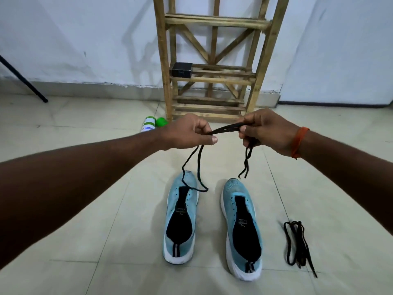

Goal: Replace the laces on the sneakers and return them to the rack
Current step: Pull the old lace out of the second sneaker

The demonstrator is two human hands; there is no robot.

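Two forearms (pixel 85 173) reach to mid-frame, where the left hand (pixel 187 133) and right hand (pixel 270 133) each pinch, fingers clamped, a black lace (pixel 225 127) held taut between them, probably to even its ends before threading the unlaced blue sneakers (pixel 234 189) on the floor (pixel 106 252) below, facing the rack (pixel 212 78).

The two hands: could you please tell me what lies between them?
In the head view, a black lace stretches between the left hand and the right hand, both pinching it.
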